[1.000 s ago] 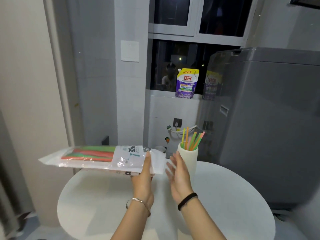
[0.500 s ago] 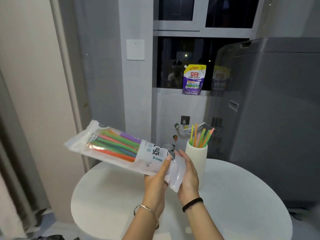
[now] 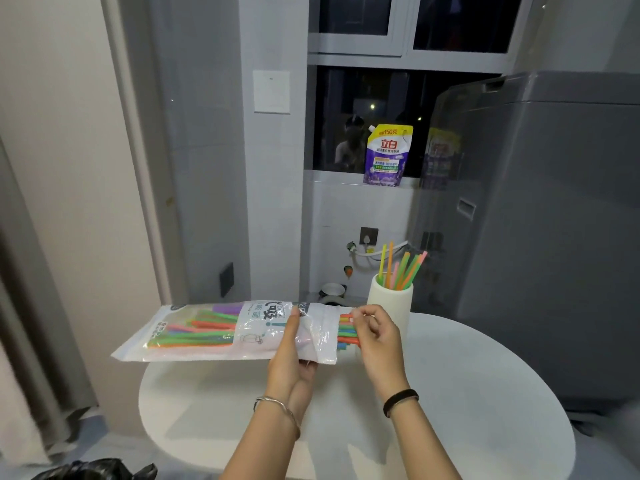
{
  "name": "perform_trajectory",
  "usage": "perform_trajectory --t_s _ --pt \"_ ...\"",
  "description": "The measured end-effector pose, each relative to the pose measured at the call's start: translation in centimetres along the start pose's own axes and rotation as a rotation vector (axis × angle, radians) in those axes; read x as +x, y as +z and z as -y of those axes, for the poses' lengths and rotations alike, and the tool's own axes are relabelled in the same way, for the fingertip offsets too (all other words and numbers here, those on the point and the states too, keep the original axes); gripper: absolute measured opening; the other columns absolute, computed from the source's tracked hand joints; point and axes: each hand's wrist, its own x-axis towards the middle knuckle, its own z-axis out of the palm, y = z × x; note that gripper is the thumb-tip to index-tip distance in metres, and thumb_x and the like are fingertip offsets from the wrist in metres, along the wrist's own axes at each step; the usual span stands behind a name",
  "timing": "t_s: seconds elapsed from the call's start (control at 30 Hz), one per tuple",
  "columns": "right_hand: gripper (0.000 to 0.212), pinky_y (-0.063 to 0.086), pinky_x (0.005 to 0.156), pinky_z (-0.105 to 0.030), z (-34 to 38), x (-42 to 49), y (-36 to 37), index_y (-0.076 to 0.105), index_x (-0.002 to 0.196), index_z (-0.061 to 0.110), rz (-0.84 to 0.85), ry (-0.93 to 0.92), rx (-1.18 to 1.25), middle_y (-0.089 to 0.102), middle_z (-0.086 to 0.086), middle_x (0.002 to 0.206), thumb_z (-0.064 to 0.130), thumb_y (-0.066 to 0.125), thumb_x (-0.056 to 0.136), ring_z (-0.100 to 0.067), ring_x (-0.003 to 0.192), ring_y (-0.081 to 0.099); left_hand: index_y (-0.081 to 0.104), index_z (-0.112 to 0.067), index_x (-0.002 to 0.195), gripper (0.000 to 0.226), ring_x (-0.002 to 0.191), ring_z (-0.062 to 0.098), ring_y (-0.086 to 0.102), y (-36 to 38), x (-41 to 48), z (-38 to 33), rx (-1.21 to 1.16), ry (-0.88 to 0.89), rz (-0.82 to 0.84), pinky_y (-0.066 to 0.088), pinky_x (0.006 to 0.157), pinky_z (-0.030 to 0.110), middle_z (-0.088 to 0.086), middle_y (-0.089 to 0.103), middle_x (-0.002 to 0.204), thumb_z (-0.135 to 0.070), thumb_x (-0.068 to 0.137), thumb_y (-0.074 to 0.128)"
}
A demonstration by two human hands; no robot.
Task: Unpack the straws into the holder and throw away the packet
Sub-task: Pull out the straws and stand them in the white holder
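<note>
Round white tabletop [image 3: 485,393] beside a grey washing machine [image 3: 554,237]. Held level above it, the straw packet [image 3: 221,332] is clamped by the left hand [image 3: 294,358], steadying its open end so right hand [image 3: 379,336] fingers [image 3: 360,315] can pinch protruding straws [image 3: 346,329], near the far white holder [image 3: 389,303].

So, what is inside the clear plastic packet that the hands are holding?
The clear plastic packet holds coloured straws: green, orange, pink and purple. Their ends stick out at the open end by the right hand. The white printed label and the left hand cover their middle part.
</note>
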Motion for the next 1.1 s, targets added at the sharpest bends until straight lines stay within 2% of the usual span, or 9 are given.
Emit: perform_trajectory --t_s 0.13,0.2,0.3,0.4,0.53,0.77,0.9,0.97,1.1 --pt "0.012 0.05 0.058 -0.011 0.5 0.5 -1.3 0.058 0.082 0.011 -0.14 -0.033 0.018 0.068 -0.001 0.076 0.018 0.056 0.091 0.0 0.064 0.066 0.051 -0.014 0.137 0.053 0.093 0.023 0.066 -0.4 0.2 -0.7 -0.131 -0.042 -0.032 0.061 0.055 0.036 0.01 0.064 0.129 -0.027 0.088 0.065" --pt "0.013 0.046 0.057 -0.017 0.6 0.5 -1.4 0.059 0.079 0.014 -0.195 0.009 0.074 0.065 0.0 0.071 0.022 0.057 0.09 0.0 0.058 0.061 0.05 -0.013 0.138 0.053 0.089 0.022 0.066 -0.3 0.2 -0.7 -0.158 -0.05 -0.039 0.06 0.05 0.035 0.01 0.063 0.129 -0.025 0.089 0.065" --pt "0.012 0.039 0.052 -0.013 0.6 0.0 -0.5 0.061 0.08 0.015 -0.107 0.033 0.042 0.059 0.005 0.067 0.023 0.062 0.087 0.003 0.05 0.053 0.049 -0.012 0.137 0.05 0.082 0.023 0.067 0.0 -0.2 -0.3 -0.154 -0.058 -0.022 0.055 0.041 0.031 0.011 0.067 0.118 -0.023 0.09 0.063" --pt "0.012 0.036 0.046 -0.009 0.8 -0.3 -0.1 0.064 0.079 0.011 -0.077 -0.016 -0.021 0.056 0.01 0.056 0.018 0.061 0.088 0.002 0.043 0.048 0.05 -0.01 0.137 0.049 0.083 0.025 0.07 0.0 -0.2 -0.1 -0.156 -0.07 -0.025 0.056 0.042 0.03 0.011 0.067 0.113 -0.023 0.091 0.062" --pt "0.015 0.032 0.04 -0.016 1.8 0.5 -1.5 0.06 0.073 0.018 -0.256 0.066 0.218 0.047 0.003 0.054 0.015 0.06 0.088 -0.007 0.043 0.039 0.051 -0.012 0.133 0.045 0.084 0.022 0.064 -0.2 0.3 -0.8 -0.194 -0.048 -0.047 0.055 0.041 0.028 0.01 0.066 0.111 -0.024 0.091 0.062" --pt "0.013 0.025 0.039 -0.017 2.0 0.0 0.4 0.061 0.076 0.015 -0.021 0.146 0.152 0.038 0.0 0.05 0.019 0.061 0.088 -0.009 0.04 0.031 0.054 -0.012 0.116 0.028 0.08 0.022 0.063 0.8 0.1 -0.6 -0.182 -0.058 -0.008 0.056 0.041 0.031 0.01 0.066 0.1 -0.025 0.092 0.06" --pt "0.02 0.023 0.038 -0.017 3.0 1.0 -0.7 0.056 0.071 0.013 -0.233 0.132 0.244 0.029 -0.004 0.054 0.015 0.056 0.09 -0.009 0.04 0.026 0.054 -0.015 0.115 0.027 0.08 0.019 0.063 0.9 0.3 -1.0 -0.24 -0.055 -0.021 0.056 0.041 0.03 0.006 0.066 0.097 -0.025 0.092 0.06" --pt "0.017 0.023 0.036 -0.016 3.3 1.2 -0.9 0.058 0.072 0.017 -0.247 0.095 0.281 0.031 0.002 0.049 0.019 0.058 0.089 -0.007 0.037 0.026 0.052 -0.015 0.116 0.025 0.079 0.019 0.062 1.1 0.4 -1.1 -0.251 -0.05 -0.012 0.057 0.041 0.032 0.005 0.065 0.093 -0.024 0.094 0.058" --pt "0.011 0.029 0.037 -0.014 3.7 1.2 0.4 0.063 0.074 0.023 -0.066 0.103 0.154 0.047 0.014 0.043 0.022 0.065 0.085 -0.001 0.037 0.036 0.052 -0.013 0.115 0.022 0.078 0.018 0.062 2.1 0.0 -0.2 -0.263 -0.069 -0.026 0.055 0.039 0.028 0.006 0.065 0.091 -0.017 0.094 0.058"
